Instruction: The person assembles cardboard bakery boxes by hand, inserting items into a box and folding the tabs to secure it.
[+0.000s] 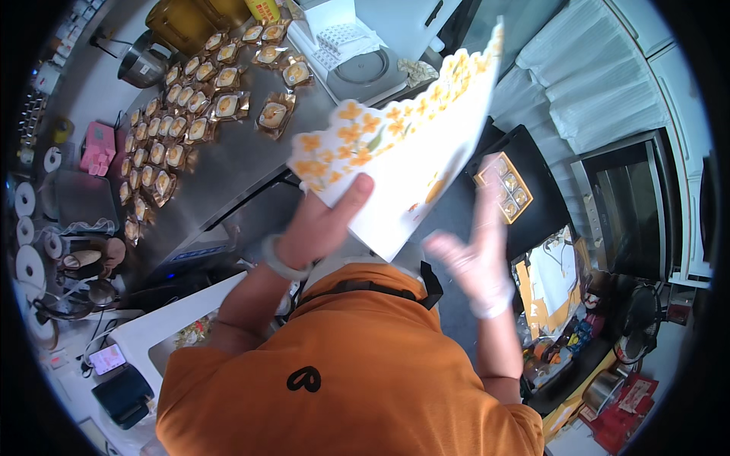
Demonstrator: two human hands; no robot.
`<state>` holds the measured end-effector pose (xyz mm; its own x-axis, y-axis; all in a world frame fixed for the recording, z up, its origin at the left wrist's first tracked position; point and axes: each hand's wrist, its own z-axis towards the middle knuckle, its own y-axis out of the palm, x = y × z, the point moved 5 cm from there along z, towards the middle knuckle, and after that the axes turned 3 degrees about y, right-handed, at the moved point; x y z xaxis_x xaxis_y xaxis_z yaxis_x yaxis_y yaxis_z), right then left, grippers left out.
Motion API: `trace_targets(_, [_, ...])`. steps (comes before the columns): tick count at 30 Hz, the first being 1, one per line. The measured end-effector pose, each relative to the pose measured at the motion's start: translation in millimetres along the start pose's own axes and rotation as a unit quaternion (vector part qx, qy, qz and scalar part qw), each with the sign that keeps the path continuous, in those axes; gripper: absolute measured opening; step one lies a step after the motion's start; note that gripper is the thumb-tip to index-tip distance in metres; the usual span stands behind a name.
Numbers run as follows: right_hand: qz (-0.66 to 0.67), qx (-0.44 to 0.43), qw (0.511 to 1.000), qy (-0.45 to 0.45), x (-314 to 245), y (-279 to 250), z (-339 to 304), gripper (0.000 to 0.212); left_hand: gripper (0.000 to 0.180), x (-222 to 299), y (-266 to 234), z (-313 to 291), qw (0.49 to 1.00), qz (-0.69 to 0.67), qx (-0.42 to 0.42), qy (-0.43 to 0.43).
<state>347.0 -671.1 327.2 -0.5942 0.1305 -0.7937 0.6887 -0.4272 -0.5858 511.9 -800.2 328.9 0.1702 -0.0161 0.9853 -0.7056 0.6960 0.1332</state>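
My left hand [323, 224] is closed on a large white paper piece [403, 182] printed with yellow flowers, its thumb lying on the near face. The paper has a scalloped upper edge and rises at a slant to the far right; whether it is a flat bag or a single sheet I cannot tell. My right hand [483, 254] is held to the right of the paper, apart from it. Thumb and fingers are spread, slightly smeared by motion, with nothing in them. Just beyond its fingertips, an open box [509, 190] with several small wrapped pieces rests on a black surface.
Many individually wrapped pastries [179, 125] cover the steel counter [236, 163] at the left. A white box-like appliance [365, 72] with a round plate stands at the back. An oven [627, 205] is at the right, with papers and cardboard [551, 277] nearer me.
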Motion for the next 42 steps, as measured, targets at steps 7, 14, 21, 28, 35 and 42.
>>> trace_targets(7, [0.314,0.015,0.936,0.156,50,-53,29,0.042,0.045,4,-48,-1,0.994,0.004,-0.083,-0.066])
trace_targets(14, [0.372,-0.023,0.863,0.340,60,-16,-38,0.027,0.045,-54,-58,-42,0.956,-0.079,-0.019,-0.282])
trace_targets(21, [0.361,0.010,0.840,0.404,58,-19,-72,0.028,0.046,-46,-38,-45,0.964,0.015,-0.026,-0.263])
trace_targets(28, [0.376,0.048,0.832,0.405,49,-28,-102,0.021,0.042,-34,-31,-52,0.952,0.081,-0.027,-0.295])
trace_targets(35, [0.430,0.116,0.777,0.445,48,-19,-127,0.015,0.036,-37,-25,-68,0.937,0.067,-0.041,-0.339])
trace_targets(42, [0.453,0.067,0.730,0.507,51,-15,-141,0.018,0.044,-36,-21,-71,0.952,0.086,-0.028,-0.291])
